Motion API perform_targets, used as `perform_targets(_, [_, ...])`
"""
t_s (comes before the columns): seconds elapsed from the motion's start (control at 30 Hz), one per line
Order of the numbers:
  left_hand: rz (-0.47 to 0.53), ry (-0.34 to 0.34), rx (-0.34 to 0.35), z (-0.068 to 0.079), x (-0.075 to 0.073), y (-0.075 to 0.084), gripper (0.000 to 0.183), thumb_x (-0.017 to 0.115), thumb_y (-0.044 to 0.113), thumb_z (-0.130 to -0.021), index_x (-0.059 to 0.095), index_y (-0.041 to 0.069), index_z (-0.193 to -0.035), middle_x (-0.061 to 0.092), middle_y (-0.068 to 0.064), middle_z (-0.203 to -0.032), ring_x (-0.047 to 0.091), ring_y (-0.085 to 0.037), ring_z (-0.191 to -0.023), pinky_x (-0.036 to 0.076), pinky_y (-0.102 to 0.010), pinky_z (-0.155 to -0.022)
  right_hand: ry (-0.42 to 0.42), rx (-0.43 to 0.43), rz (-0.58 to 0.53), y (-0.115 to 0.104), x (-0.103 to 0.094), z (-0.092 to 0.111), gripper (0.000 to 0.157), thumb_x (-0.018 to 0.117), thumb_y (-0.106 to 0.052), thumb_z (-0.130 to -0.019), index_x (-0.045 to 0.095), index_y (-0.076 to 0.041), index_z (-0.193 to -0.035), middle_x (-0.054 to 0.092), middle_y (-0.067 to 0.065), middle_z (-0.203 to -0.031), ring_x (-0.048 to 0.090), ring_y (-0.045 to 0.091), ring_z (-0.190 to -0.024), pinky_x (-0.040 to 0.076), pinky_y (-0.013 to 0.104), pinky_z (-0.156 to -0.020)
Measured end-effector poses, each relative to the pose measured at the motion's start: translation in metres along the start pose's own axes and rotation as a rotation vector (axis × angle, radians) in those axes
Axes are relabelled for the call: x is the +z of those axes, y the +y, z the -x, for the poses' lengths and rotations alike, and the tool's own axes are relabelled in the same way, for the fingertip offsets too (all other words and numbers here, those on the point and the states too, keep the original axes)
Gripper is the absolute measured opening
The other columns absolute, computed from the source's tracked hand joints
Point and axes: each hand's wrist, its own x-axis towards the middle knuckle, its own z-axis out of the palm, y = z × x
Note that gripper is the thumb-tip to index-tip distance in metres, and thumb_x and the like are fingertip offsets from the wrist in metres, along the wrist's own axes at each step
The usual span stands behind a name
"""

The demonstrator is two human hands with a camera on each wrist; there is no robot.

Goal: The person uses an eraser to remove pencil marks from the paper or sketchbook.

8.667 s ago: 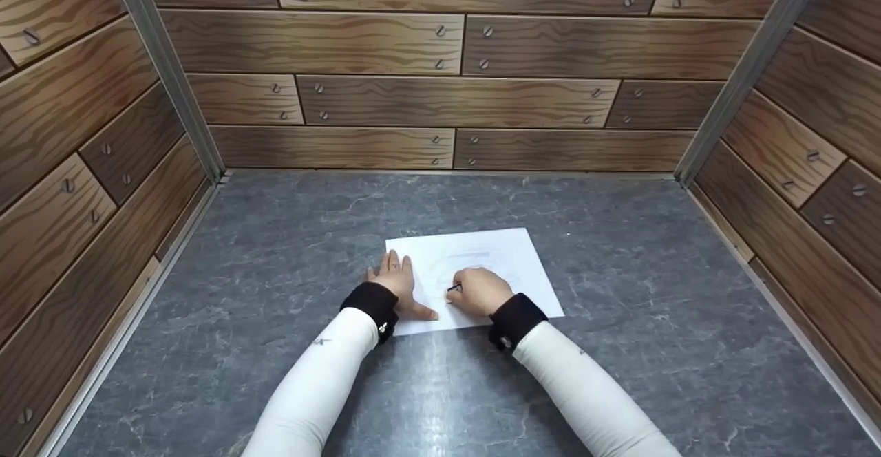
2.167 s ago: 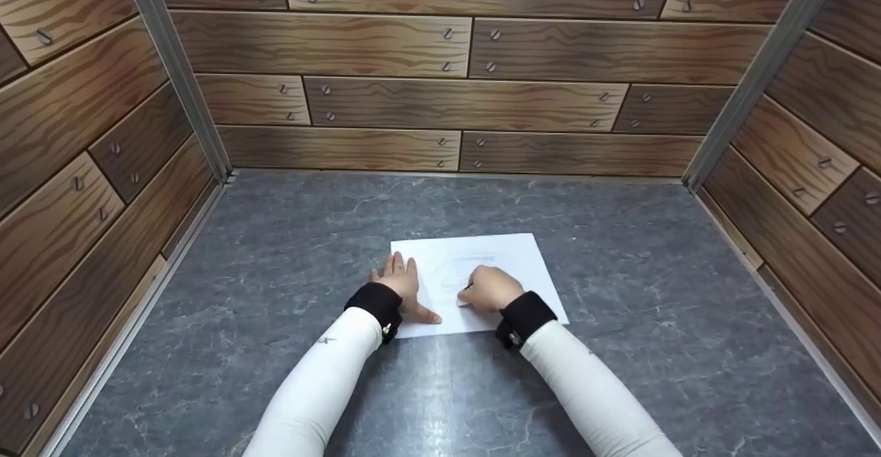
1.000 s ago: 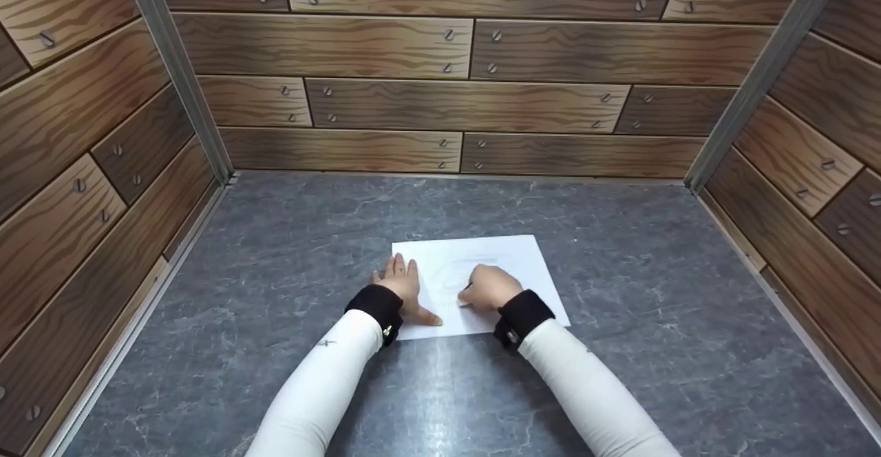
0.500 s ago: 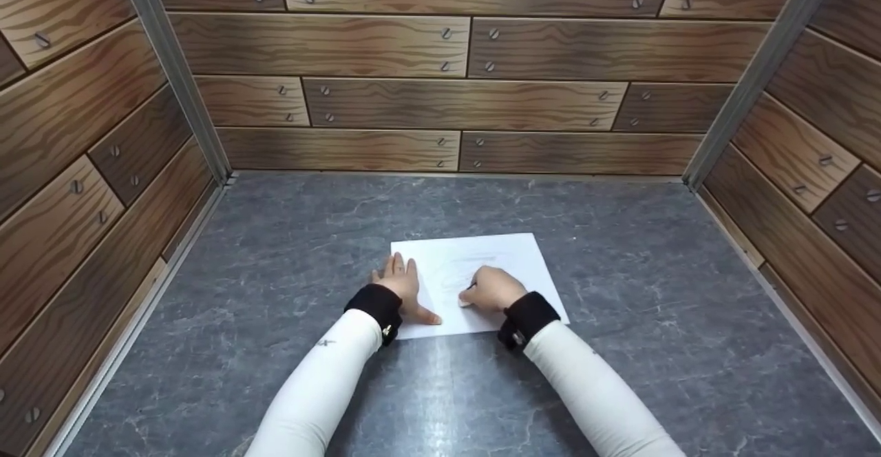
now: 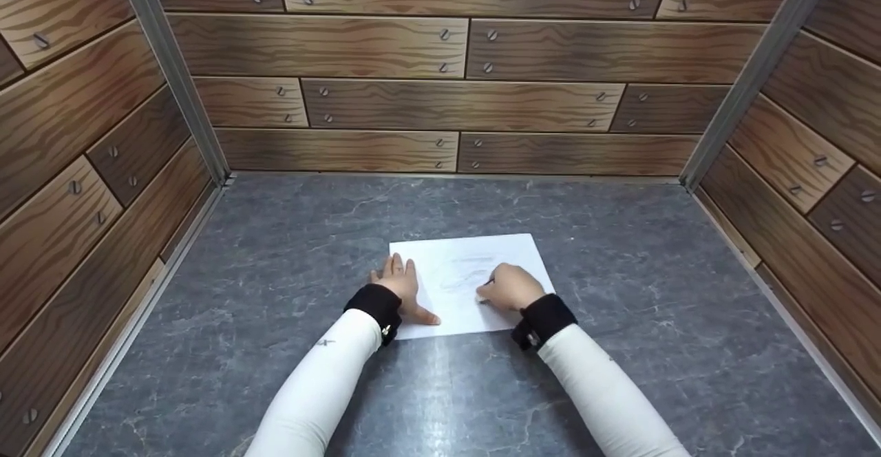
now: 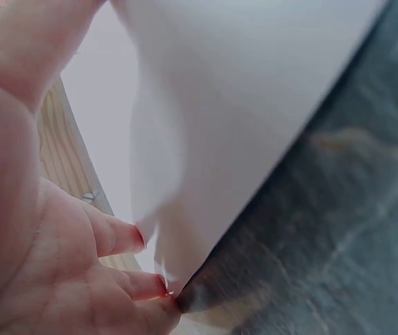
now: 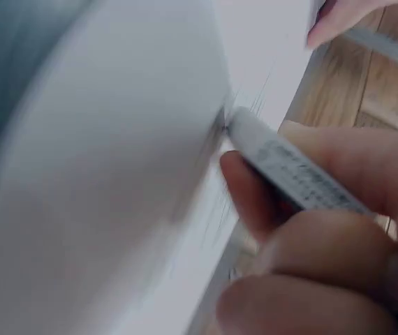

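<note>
A white sheet of paper (image 5: 454, 312) lies on the grey marbled surface, with faint grey strokes (image 5: 471, 268) across its middle. My left hand (image 5: 399, 288) rests on the sheet's left edge, fingers spread and thumb reaching to the right; the left wrist view shows its palm side beside the paper's edge. Over the right half of the paper, my right hand (image 5: 511, 286) grips a white, blunt-ended stick with dark print (image 7: 297, 171). Its end is right at the paper in the right wrist view; I cannot tell its exact kind.
Wood-patterned walls (image 5: 385, 102) with printed screws close off the back and both sides. Grey metal strips (image 5: 180, 78) run up the back corners. The grey surface (image 5: 289, 237) stretches around the sheet on all sides.
My right hand has shifted to the right across the sheet with the white stick. The left hand stays in place. The strokes at the middle show more openly now.
</note>
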Motion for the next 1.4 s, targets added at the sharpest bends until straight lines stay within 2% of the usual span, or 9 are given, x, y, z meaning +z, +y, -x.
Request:
perform_targets(0.07, [0.011, -0.001, 0.004, -0.001, 0.0, -0.001, 0.144, 0.088, 0.076, -0.095, 0.008, 0.002, -0.189, -0.004, -0.03, -0.197, -0.002, -0.044, -0.187, 0.013, -0.071, -0.15, -0.004, -0.002, -0.016, -0.005, 0.003, 0.004, 0.029, 0.079, -0.035, -0.105, 0.086, -0.014, -0.087, 0.064, -0.006, -0.065, 0.054, 0.014, -0.059, 0.043, 0.029, -0.057])
perform_targets(0.17, [0.021, -0.006, 0.007, -0.002, -0.001, -0.002, 0.144, 0.087, 0.075, -0.096, 0.006, 0.002, -0.189, -0.006, -0.029, -0.197, -0.005, -0.043, -0.187, 0.011, -0.071, -0.15, 0.009, 0.015, 0.012, -0.001, 0.0, 0.006, 0.029, 0.077, -0.033, -0.106, 0.086, -0.01, -0.09, 0.064, -0.004, -0.066, 0.054, 0.015, -0.06, 0.042, 0.029, -0.058])
perform_targets(0.3, [0.017, -0.005, 0.0, -0.003, -0.001, -0.003, 0.144, 0.087, 0.076, -0.095, 0.006, 0.002, -0.189, -0.006, -0.029, -0.197, -0.005, -0.043, -0.187, 0.012, -0.071, -0.15, 0.038, 0.059, 0.057, 0.008, -0.005, 0.004, 0.041, 0.074, -0.029, -0.105, 0.069, -0.019, -0.066, 0.05, -0.007, -0.055, 0.045, 0.015, -0.053, 0.036, 0.029, -0.053])
perform_targets(0.37, [0.017, 0.0, -0.003, -0.002, -0.001, -0.003, 0.144, 0.088, 0.077, -0.095, 0.007, 0.002, -0.189, -0.005, -0.029, -0.197, -0.004, -0.043, -0.187, 0.012, -0.071, -0.15, 0.061, 0.053, 0.062, 0.007, -0.003, 0.004, 0.043, 0.073, -0.031, -0.107, 0.068, -0.019, -0.065, 0.051, -0.007, -0.056, 0.045, 0.015, -0.053, 0.037, 0.03, -0.054])
perform_targets(0.6, [0.022, 0.014, 0.009, 0.003, -0.002, -0.002, 0.145, 0.088, 0.077, -0.094, 0.008, 0.001, -0.188, -0.003, -0.031, -0.196, -0.002, -0.044, -0.187, 0.013, -0.071, -0.15, 0.087, -0.031, 0.006, 0.001, 0.008, 0.011, 0.036, 0.075, -0.035, -0.106, 0.088, -0.002, -0.109, 0.084, 0.011, -0.093, 0.067, 0.02, -0.072, 0.053, 0.033, -0.069])
perform_targets(0.8, [0.025, 0.011, 0.008, 0.003, -0.005, 0.0, 0.146, 0.088, 0.078, -0.094, 0.007, 0.002, -0.189, -0.004, -0.03, -0.196, -0.003, -0.044, -0.187, 0.012, -0.071, -0.15, 0.15, 0.057, 0.037, 0.008, 0.003, 0.013, 0.035, 0.076, -0.033, -0.105, 0.088, 0.0, -0.108, 0.085, 0.017, -0.097, 0.068, 0.024, -0.075, 0.059, 0.042, -0.075])
perform_targets(1.07, [0.011, 0.048, 0.016, 0.002, 0.0, -0.001, 0.146, 0.089, 0.078, -0.092, 0.012, 0.0, -0.188, 0.002, -0.032, -0.196, 0.003, -0.045, -0.187, 0.017, -0.072, -0.149, 0.089, -0.038, -0.061, 0.003, 0.011, 0.012, 0.032, 0.076, -0.036, -0.106, 0.084, -0.006, -0.097, 0.079, 0.009, -0.088, 0.062, 0.02, -0.071, 0.051, 0.034, -0.069])
perform_targets(1.3, [0.029, 0.045, 0.021, 0.005, 0.001, -0.002, 0.145, 0.089, 0.077, -0.093, 0.011, 0.0, -0.188, 0.0, -0.032, -0.196, 0.001, -0.045, -0.187, 0.015, -0.073, -0.149, 0.14, 0.039, -0.002, 0.011, 0.006, 0.02, 0.039, 0.078, -0.036, -0.107, 0.087, 0.002, -0.111, 0.086, 0.018, -0.104, 0.067, 0.023, -0.078, 0.06, 0.042, -0.079])
perform_targets(1.4, [0.032, 0.038, 0.026, 0.006, 0.0, -0.001, 0.146, 0.089, 0.076, -0.093, 0.01, 0.0, -0.188, -0.001, -0.033, -0.196, -0.001, -0.045, -0.187, 0.013, -0.073, -0.149, 0.149, 0.016, 0.008, 0.012, 0.005, 0.023, 0.036, 0.075, -0.035, -0.108, 0.084, 0.0, -0.108, 0.084, 0.017, -0.099, 0.066, 0.024, -0.077, 0.057, 0.042, -0.076])
